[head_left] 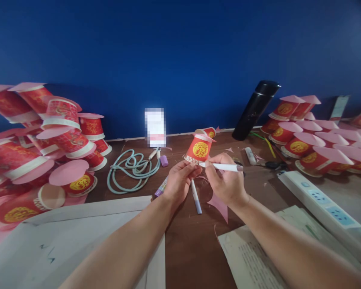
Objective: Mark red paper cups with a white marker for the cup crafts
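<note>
In the head view my left hand [182, 176] pinches the lower rim of a red paper cup [199, 147]. The cup is upside down, with a gold round emblem on its side and a pink paper disc on top. Dark zigzag marks run along its white band. My right hand [225, 176] is closed around a white marker pen [224, 166], whose tip end is at the band; the fingers partly hide the tip. Below the hands, another white and lilac marker [196, 196] lies on the brown table. A purple cap [164, 161] is just beyond my left hand.
Red cups with pink tops are piled at left [75, 140] and right [308, 146]. A coiled cable [132, 172], a leaning black flask [255, 110], a power strip [321, 200], pink paper scraps [219, 204], a white board [108, 237] and printed paper [249, 249] surround the hands.
</note>
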`<action>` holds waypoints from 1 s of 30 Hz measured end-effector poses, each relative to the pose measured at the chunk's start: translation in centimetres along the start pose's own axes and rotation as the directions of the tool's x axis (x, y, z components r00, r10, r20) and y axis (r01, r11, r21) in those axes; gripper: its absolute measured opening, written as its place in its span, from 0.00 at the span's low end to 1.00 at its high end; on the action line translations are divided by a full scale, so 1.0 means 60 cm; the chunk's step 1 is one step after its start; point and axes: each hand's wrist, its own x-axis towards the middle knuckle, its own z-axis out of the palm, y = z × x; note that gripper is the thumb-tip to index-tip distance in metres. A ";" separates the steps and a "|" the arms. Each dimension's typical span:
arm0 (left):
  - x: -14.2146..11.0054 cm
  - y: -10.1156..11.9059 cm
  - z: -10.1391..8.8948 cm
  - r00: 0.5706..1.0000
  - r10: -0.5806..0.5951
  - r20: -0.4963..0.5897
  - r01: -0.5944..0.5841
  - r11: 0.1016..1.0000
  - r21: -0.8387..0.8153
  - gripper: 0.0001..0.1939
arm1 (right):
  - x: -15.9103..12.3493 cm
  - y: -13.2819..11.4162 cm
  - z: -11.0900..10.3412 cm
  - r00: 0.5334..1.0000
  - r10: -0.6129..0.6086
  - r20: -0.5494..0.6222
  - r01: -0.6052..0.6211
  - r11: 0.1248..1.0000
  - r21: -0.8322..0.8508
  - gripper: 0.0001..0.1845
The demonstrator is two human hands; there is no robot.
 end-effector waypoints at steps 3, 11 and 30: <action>0.000 0.001 0.005 0.999 0.007 0.044 -0.007 1.000 0.007 0.11 | -0.003 0.001 0.001 1.000 -0.020 0.003 0.020 1.000 0.010 0.04; 0.004 -0.002 0.002 0.999 0.016 -0.033 -0.016 1.000 -0.004 0.12 | -0.007 0.004 0.006 0.993 -0.114 0.001 0.114 0.993 -0.017 0.03; 0.005 -0.001 0.000 0.999 -0.006 -0.043 0.005 1.000 -0.026 0.08 | -0.003 0.006 0.005 0.989 -0.147 -0.018 0.147 0.989 -0.011 0.02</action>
